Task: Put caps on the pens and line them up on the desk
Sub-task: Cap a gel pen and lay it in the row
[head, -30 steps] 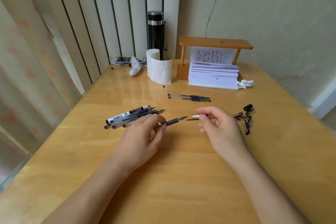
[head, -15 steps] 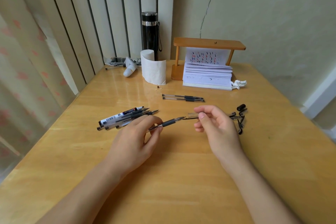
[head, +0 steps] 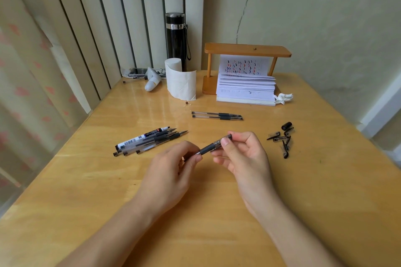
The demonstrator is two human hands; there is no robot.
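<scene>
My left hand pinches the barrel of a black gel pen above the desk's middle. My right hand grips a clear cap that sits over the pen's tip end. Several uncapped pens lie in a loose bunch to the left, tips pointing right. Two capped pens lie side by side farther back. A scatter of loose black caps rests to the right of my right hand.
At the back of the wooden desk stand a black flask, a paper roll, and a wooden stand over a stack of papers. A crumpled tissue lies beside the stack.
My hands have come together: the cap in my right hand, apart from the tip before, now covers the pen's tip end. The pen has tilted up to the right.
</scene>
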